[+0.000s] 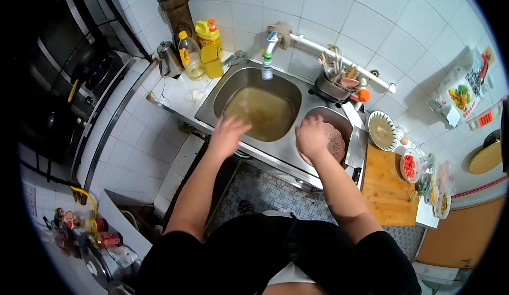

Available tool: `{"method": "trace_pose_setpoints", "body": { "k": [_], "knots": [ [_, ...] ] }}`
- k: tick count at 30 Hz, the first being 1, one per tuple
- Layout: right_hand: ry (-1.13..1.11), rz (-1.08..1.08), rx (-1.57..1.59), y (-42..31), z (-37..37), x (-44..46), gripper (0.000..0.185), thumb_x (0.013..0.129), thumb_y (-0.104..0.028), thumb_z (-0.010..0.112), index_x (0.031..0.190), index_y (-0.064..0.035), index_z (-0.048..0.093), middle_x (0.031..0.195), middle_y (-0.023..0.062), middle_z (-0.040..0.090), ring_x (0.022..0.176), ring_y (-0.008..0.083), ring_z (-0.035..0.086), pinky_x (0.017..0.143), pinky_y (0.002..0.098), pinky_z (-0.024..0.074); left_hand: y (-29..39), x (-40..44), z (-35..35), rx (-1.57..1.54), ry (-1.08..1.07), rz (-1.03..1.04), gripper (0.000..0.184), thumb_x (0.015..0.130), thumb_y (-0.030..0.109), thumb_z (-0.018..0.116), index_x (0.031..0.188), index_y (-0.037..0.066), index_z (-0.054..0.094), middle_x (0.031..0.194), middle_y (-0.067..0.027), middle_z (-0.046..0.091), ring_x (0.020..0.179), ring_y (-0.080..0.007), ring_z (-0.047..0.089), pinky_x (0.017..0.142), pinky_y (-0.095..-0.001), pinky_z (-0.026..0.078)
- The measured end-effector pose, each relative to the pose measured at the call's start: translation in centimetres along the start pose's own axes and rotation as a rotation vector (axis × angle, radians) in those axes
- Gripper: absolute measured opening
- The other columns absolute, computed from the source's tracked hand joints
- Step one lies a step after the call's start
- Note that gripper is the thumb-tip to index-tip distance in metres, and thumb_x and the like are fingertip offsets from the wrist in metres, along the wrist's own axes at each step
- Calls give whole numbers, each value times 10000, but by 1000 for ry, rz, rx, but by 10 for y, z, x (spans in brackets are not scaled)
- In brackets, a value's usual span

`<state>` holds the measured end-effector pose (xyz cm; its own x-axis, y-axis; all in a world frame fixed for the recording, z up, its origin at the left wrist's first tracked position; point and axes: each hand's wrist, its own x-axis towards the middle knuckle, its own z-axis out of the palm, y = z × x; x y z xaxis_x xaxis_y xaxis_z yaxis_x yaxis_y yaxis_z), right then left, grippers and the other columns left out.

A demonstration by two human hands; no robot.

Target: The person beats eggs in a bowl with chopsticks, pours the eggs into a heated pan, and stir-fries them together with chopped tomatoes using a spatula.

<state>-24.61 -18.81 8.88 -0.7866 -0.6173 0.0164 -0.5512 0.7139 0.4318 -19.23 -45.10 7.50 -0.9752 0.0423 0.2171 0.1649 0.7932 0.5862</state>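
Head view shows us leaning over a double sink, with both bare hands low over its near side. Our left hand (230,136) hangs at the near left edge of the large basin (218,96), its fingers parted and reaching toward cloudy, brownish water (265,109); it is blurred, so we cannot say for certain whether the fingertips touch the surface. Our right hand (312,136) is over the left side of the smaller basin (344,121), fingers bent downward beside a pink perforated basket (334,141) that sits inside that basin. Whether those fingers pinch the basket's rim or merely rest by it, we cannot tell. A faucet (266,67) stands behind the large basin, with a cloth (281,34) bunched next to its top. A cleaver (357,147) lies between the smaller basin and a wooden cutting board (387,189). Beyond the board's far left corner we see a fluted bowl (382,130) of cloudy liquid, and at its right side a bowl of red pieces (409,166) (the brightest food about). Bottles (192,59) stand on the bench (177,96) left of the sink.
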Motion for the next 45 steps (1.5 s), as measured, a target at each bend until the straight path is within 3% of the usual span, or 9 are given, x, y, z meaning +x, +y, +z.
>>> {"method": "trace_pose_setpoints", "body": {
  "k": [1, 2, 4, 19, 25, 34, 40, 43, 45],
  "knots": [
    [308, -106, 470, -13, 46, 0, 343, 824, -304, 567, 1015, -27, 635, 1005, 195, 621, 926, 376, 593, 857, 433, 461, -17, -20, 3, -76, 56, 146, 321, 862, 233, 559, 1139, 70, 548, 1047, -172, 608, 901, -329, 604, 777, -404, 485],
    [133, 18, 687, -25, 56, 11, 352, 815, -301, 576, 1035, -31, 627, 1020, 200, 616, 948, 373, 586, 863, 427, 456, -18, -31, -8, -275, -136, -351, 397, 837, 216, 592, 1202, 75, 523, 1113, -157, 586, 1003, -328, 568, 841, -403, 467],
    [-243, 284, 1112, -54, 62, 27, 378, 798, -296, 594, 1075, -39, 613, 1049, 209, 606, 991, 367, 571, 877, 415, 447, -53, -47, -10, -11, -71, -132, 371, 821, 206, 610, 1157, 59, 553, 1120, -163, 580, 1007, -321, 565, 844, -388, 468],
    [-506, 307, 918, -125, 222, 242, 339, 799, -240, 567, 1053, -16, 595, 972, 215, 617, 898, 345, 601, 815, 416, 472, -120, -17, -33, -243, -130, -421, 247, 840, 82, 584, 1084, 47, 602, 1107, -106, 579, 817, -205, 610, 714, -286, 495],
    [72, 390, 1381, -140, 172, 274, 262, 803, -151, 572, 1035, -40, 615, 915, 184, 622, 850, 311, 611, 755, 387, 491, -138, -2, -51, -246, -10, -502, 233, 841, 59, 569, 1069, 45, 611, 1103, -117, 580, 823, -199, 616, 708, -280, 499],
    [-574, 229, 758, -156, 290, 274, 390, 869, -247, 413, 1111, 49, 485, 1056, 258, 570, 950, 400, 571, 851, 446, 454, -168, -9, -60, -172, -19, -488, 217, 838, 49, 561, 1047, 37, 617, 1087, -124, 592, 839, -231, 619, 702, -290, 501],
    [-539, 590, 898, -179, 276, 284, 359, 863, -209, 449, 1129, 33, 458, 1232, 272, 458, 963, 377, 579, 869, 399, 460, -199, -5, -46, -240, -158, -483, 209, 839, 51, 560, 1037, 28, 620, 1080, -128, 596, 886, -251, 618, 714, -300, 501],
    [-174, 385, 496, -203, 330, 261, 334, 864, -172, 452, 1133, 26, 446, 1151, 257, 521, 972, 360, 582, 842, 400, 475, -207, 13, -38, -237, -187, -355, 208, 840, 48, 556, 1035, 27, 622, 1078, -128, 595, 884, -252, 619, 721, -300, 503],
    [-396, 368, 594, -202, 339, 261, 322, 869, -159, 445, 1130, 28, 468, 1110, 266, 546, 975, 358, 583, 849, 406, 474, -209, 25, -31, -251, -167, -246, 208, 839, 45, 554, 1034, 27, 623, 1070, -126, 597, 872, -256, 621, 717, -301, 505]
  ]
}}
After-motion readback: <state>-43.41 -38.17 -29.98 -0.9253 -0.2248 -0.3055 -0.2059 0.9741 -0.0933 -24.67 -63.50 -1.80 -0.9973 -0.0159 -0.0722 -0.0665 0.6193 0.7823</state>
